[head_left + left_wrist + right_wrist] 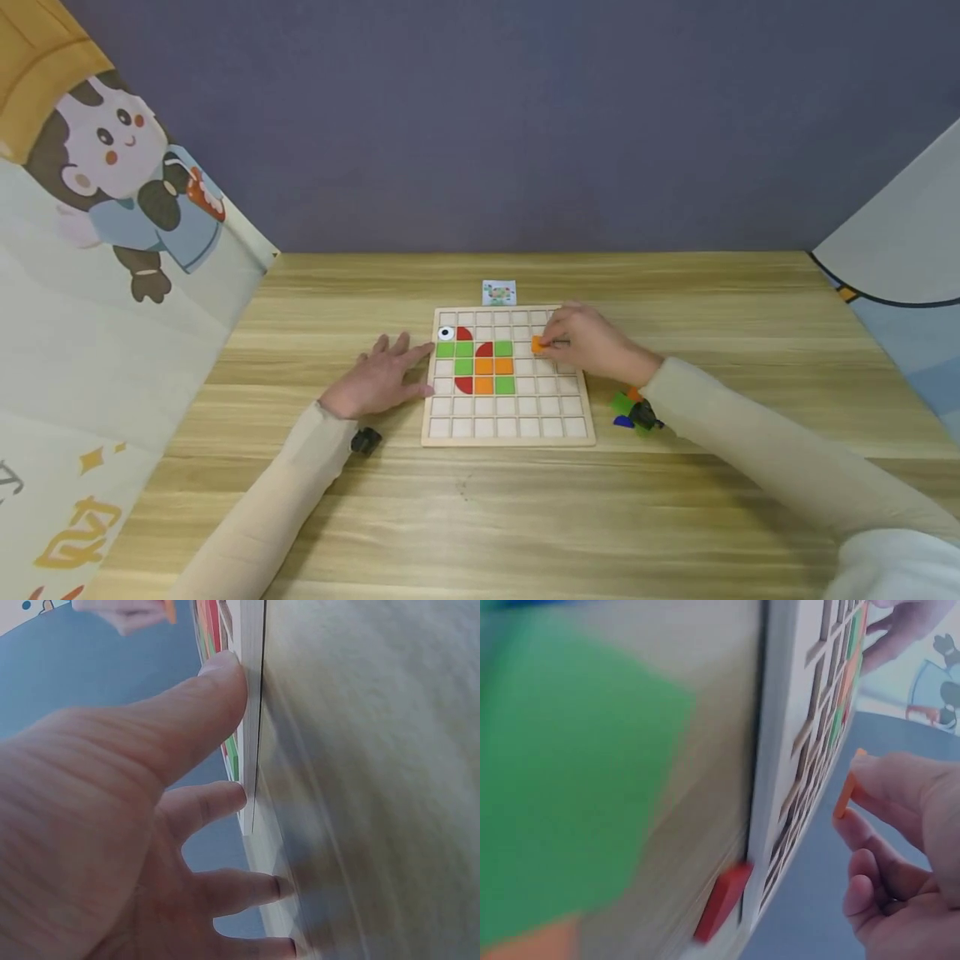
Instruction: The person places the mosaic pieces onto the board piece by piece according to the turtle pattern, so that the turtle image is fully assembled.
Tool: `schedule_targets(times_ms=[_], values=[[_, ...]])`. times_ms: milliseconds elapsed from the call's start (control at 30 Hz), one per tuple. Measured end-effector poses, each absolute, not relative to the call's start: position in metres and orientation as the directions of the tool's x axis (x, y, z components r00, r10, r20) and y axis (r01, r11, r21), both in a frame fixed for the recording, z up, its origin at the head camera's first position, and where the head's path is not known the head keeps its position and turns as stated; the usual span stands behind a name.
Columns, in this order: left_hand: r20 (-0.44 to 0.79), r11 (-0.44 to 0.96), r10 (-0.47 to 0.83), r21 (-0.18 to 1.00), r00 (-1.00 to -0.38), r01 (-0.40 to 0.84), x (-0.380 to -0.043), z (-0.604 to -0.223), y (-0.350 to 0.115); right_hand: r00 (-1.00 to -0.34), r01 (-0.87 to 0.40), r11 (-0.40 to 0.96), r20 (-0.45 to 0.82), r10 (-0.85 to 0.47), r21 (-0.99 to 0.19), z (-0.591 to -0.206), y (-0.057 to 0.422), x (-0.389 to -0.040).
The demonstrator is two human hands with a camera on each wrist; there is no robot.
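A wooden grid board (528, 428) lies on the table, some cells filled with green and orange squares, red quarter-rounds and a white eye tile (446, 333). My right hand (592, 343) pinches an orange square tile (848, 787) between thumb and finger, above the right-hand cells. On the opposite side, my left hand (382, 379) rests with spread fingers, its thumb (217, 686) and forefinger right at the board's edge. In the right wrist view the held tile stands on its edge, apart from the grid, and the other fingers are curled in.
A small picture card (498, 292) lies behind the board. Loose pieces, among them a green one (622, 403) and a blue rounded one (623, 422), lie right of it below the right forearm. A red piece (724, 901) sits beside the board's edge. A dark wall (525, 125) rises behind the table.
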State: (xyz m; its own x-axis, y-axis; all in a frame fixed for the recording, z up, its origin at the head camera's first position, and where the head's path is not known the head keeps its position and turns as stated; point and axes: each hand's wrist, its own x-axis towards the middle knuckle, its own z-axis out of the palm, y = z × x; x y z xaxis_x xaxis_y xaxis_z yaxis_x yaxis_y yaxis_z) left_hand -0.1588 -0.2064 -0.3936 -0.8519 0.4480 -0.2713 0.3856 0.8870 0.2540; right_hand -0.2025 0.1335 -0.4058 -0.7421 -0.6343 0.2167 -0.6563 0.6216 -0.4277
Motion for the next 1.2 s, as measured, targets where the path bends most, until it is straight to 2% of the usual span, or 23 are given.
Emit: schedule_targets(times_ms=[233,667,767,1000,1200], values=[[-0.275,0.888,0.448,0.248,-0.851,0.388,-0.160,-0.394,-0.205,-0.756,-0.608,0.646,0.089,-0.648,-0.461,-0.410,0.111,-0.214],[-0.280,0.891,0.442,0.249,-0.852,0.380,-0.160,-0.394,-0.203,-0.721,-0.627,0.605,0.073,-0.689,-0.491,-0.407,0.110,-0.213],[-0.280,0.890,0.442,0.253,-0.852,0.379,-0.161,-0.395,-0.202,-0.721,-0.630,0.614,0.062,-0.691,-0.475,-0.402,0.121,-0.208],[-0.277,0.884,0.453,0.258,-0.847,0.389,-0.160,-0.394,-0.200,-0.764,-0.595,0.658,0.073,-0.641,-0.462,-0.394,0.169,-0.187],[-0.275,0.886,0.451,0.258,-0.849,0.387,-0.160,-0.393,-0.202,-0.756,-0.610,0.668,0.060,-0.652,-0.425,-0.398,0.197,-0.165]])
